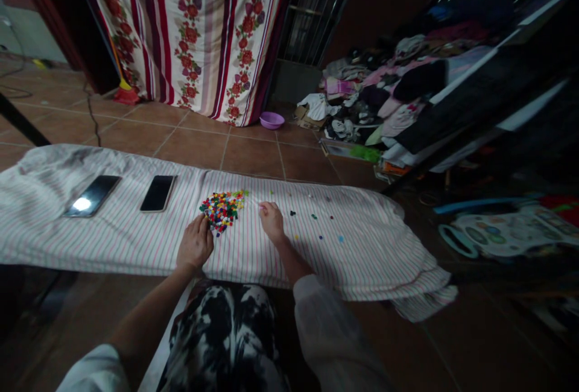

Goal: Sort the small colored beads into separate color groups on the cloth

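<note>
Flanking the bead pile (221,208) on striped cloth (136,241): left hand (195,244) flat, open; right hand (272,221) curled, grip unclear.

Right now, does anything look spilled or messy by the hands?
Yes. Most beads sit in one pile between the left hand and right hand, but a few loose beads lie scattered to the right across the striped cloth. The cloth's right end is also crumpled and hangs off the edge.
</note>
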Demonstrator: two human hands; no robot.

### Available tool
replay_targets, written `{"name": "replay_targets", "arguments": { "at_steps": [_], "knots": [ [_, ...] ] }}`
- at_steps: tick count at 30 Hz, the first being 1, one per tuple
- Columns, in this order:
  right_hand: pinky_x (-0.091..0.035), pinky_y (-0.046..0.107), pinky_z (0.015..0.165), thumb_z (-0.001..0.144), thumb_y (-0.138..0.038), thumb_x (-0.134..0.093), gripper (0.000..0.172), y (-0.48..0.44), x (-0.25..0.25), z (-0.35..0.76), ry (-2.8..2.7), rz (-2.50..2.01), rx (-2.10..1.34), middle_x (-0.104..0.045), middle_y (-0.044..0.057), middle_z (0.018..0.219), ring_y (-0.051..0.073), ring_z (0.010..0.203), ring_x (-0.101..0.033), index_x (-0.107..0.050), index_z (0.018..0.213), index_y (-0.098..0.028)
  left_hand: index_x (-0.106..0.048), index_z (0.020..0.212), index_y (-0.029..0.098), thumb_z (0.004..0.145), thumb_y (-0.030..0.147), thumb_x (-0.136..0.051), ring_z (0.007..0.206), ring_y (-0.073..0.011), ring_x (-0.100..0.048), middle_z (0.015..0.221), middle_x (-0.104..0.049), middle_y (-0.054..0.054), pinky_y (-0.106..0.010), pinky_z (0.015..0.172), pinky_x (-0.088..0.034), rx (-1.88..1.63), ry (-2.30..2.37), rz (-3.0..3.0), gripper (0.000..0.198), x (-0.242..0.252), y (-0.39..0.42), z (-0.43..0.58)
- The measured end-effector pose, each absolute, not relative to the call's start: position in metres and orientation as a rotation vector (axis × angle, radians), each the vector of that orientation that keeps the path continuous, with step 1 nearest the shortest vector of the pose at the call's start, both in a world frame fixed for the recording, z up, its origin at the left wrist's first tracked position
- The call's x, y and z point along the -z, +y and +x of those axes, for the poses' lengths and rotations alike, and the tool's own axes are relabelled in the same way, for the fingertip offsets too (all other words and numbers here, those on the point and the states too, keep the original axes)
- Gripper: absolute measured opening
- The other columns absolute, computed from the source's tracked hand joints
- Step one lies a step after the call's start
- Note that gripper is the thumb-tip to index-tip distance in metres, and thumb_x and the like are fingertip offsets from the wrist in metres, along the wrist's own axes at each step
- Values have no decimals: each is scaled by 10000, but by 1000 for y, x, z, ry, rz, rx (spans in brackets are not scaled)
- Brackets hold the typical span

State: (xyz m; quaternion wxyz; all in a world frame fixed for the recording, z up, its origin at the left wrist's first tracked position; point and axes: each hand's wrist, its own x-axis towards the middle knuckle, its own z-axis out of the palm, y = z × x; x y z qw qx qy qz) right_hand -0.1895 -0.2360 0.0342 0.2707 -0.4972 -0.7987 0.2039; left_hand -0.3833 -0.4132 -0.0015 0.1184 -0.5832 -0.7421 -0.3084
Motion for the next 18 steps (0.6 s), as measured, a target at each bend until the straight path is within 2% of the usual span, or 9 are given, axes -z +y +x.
{"name": "replay_targets", "arguments": {
  "at_steps": [12,18],
  "knots": [
    [-458,282,888,819,-58,-492,307,-207,-24,-160,-2087,-1559,-471,-665,83,967,184,952,-610,-730,961,-190,-500,1300,100,908,248,-374,1286,-295,-509,1337,-557,-213,-491,1063,-446,869,-2169,-1702,438,0,-413,-383],
    [-453,293,891,840,-75,-506,321,-207,-24,-160,-2179,-1561,-474,-662,120,1038,210,980,-607,-729,1045,-182,-499,1307,115,906,244,-383,1291,-296,-508,1331,-566,-198,-494,1063,-447,863,-2170,-1702,437,2,-413,-384]
  ]
}}
